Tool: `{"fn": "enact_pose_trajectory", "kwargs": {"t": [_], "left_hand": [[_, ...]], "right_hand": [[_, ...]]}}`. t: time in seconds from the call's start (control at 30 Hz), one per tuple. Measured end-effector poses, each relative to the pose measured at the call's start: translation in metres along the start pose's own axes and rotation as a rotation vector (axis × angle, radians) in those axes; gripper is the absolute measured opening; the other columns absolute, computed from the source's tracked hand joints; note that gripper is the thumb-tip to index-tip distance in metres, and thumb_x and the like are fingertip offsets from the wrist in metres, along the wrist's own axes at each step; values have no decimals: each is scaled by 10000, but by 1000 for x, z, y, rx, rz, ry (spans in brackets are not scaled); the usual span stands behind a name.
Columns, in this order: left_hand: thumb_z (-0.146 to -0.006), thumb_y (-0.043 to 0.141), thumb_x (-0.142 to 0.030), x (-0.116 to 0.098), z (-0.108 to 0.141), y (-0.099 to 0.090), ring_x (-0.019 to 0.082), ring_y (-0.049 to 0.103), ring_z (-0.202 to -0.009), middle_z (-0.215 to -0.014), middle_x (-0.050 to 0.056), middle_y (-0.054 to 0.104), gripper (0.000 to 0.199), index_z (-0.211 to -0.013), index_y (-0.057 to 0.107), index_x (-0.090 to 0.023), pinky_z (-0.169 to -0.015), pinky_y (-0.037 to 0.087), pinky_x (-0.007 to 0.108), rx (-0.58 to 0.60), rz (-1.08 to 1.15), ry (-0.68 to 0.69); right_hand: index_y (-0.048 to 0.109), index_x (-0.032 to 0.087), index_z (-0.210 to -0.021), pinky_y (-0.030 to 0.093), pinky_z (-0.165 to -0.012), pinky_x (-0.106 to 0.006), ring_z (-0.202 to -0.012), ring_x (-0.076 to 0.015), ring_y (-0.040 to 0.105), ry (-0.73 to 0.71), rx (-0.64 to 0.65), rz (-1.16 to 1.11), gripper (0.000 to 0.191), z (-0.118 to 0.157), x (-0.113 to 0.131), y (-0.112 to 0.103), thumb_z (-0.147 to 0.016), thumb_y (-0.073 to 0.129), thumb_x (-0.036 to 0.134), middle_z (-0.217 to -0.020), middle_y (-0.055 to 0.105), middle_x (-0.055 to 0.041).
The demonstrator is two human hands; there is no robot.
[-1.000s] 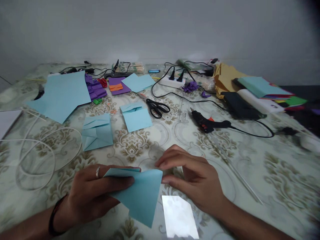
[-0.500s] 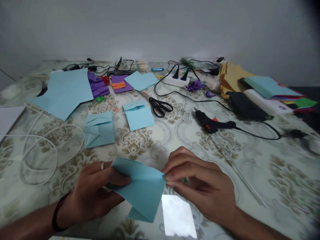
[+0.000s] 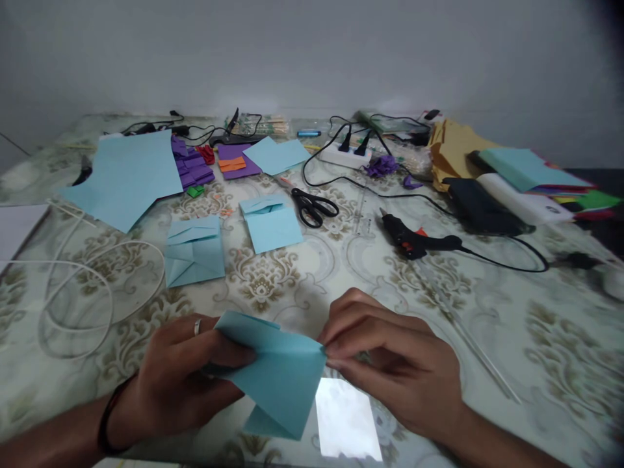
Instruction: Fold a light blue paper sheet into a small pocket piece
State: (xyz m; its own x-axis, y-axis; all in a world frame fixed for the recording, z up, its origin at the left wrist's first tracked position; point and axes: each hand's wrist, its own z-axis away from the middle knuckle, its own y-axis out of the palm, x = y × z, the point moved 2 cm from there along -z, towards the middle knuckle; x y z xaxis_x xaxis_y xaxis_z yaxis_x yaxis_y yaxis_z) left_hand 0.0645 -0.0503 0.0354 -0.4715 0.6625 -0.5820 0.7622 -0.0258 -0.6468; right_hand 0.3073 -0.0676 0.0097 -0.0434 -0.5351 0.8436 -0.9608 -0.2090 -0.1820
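A light-blue folded paper (image 3: pixel 283 377) is held up above the near part of the table, creased, with a flap hanging at its lower edge. My left hand (image 3: pixel 180 370) grips its left side, thumb on top and the other fingers beneath. At the paper's right corner, my right hand (image 3: pixel 394 364) pinches the edge between thumb and fingertips. Beyond the hands lie two light-blue folded paper pieces: one (image 3: pixel 194 252) at the left with angled creases, and another (image 3: pixel 271 224) nearer the scissors (image 3: pixel 314 207).
Right of centre rests a black glue gun (image 3: pixel 414 239), its cord trailing right. A power strip (image 3: pixel 345 156), a large blue sheet (image 3: pixel 129 179), purple folded strips (image 3: pixel 192 168) and a stack of coloured paper (image 3: pixel 533 170) stand farther back. Looped white cord (image 3: pixel 110 286) lies left.
The folded paper has tilted slightly, its lower flap shifting a little left and down. Both hands keep their grip and have barely moved.
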Motion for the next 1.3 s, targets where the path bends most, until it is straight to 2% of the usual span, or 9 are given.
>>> {"fn": "enact_pose_trajectory", "kwargs": {"t": [0.1, 0.23, 0.37, 0.5, 0.63, 0.87, 1.0, 1.17, 1.3], "left_hand": [[-981, 641, -348, -3, -1, 1, 78, 536, -370, -543, -62, 666, 223, -787, 614, -241, -340, 377, 190, 32, 14, 149], [-962, 657, -314, 3, 3, 3, 87, 588, -407, -565, -61, 678, 155, -833, 620, -235, -377, 418, 198, 42, 15, 129], [-930, 677, -243, 6, 3, 6, 85, 609, -419, -567, -75, 676, 110, -834, 622, -236, -410, 446, 190, 28, 43, 88], [-976, 663, -315, 6, 1, 6, 63, 602, -405, -554, -85, 674, 182, -821, 624, -228, -416, 439, 157, -4, 23, 116], [-1030, 590, -388, 5, 3, 3, 60, 595, -392, -546, -70, 666, 251, -843, 622, -223, -418, 436, 148, -6, -39, 183], [-1055, 534, -422, 2, 1, 3, 60, 584, -379, -541, -58, 655, 304, -825, 581, -228, -407, 426, 146, 28, -71, 212], [-1054, 540, -401, 1, 0, 3, 83, 648, -426, -561, -41, 683, 275, -838, 564, -231, -446, 480, 150, 56, -50, 217], [-1033, 578, -412, 6, 4, 4, 117, 716, -512, -655, -1, 749, 225, -890, 585, -239, -508, 556, 165, 88, 35, 175], [-1007, 623, -422, 6, 3, 5, 105, 652, -432, -555, -41, 683, 220, -870, 590, -253, -449, 513, 165, 102, 136, 113]], "right_hand": [[758, 225, -926, 525, -680, -365, -736, -186, 665, 5, -9, -7, 227, 0, 0, 1, -830, 744, 20, -810, 757, -35], [748, 230, -927, 523, -687, -355, -737, -177, 656, 34, -22, -49, 217, 1, -4, 1, -839, 748, 32, -801, 746, -24], [739, 261, -1008, 528, -685, -329, -776, -172, 647, 140, -68, -129, 258, 7, -10, 1, -847, 778, 64, -847, 742, -15], [740, 272, -1005, 521, -686, -310, -778, -162, 644, 197, -105, -182, 229, 11, -13, 3, -858, 799, 107, -846, 729, -3], [759, 261, -1026, 517, -729, -330, -814, -168, 650, 166, -89, -155, 222, 9, -15, 2, -861, 808, 122, -873, 737, -14], [799, 198, -958, 508, -737, -347, -778, -162, 653, 76, -52, -82, 123, 4, -13, 1, -854, 825, 137, -828, 738, -31], [800, 176, -929, 506, -707, -337, -750, -158, 643, 31, -70, -65, 79, 2, -10, 1, -860, 821, 145, -784, 741, -35], [803, 173, -920, 513, -705, -345, -736, -165, 658, -4, -76, -52, 75, 3, -6, 0, -856, 823, 140, -786, 760, -50], [800, 191, -920, 524, -695, -343, -716, -165, 679, -24, -85, -80, 74, 2, -4, 0, -861, 818, 149, -775, 767, -45]]}}
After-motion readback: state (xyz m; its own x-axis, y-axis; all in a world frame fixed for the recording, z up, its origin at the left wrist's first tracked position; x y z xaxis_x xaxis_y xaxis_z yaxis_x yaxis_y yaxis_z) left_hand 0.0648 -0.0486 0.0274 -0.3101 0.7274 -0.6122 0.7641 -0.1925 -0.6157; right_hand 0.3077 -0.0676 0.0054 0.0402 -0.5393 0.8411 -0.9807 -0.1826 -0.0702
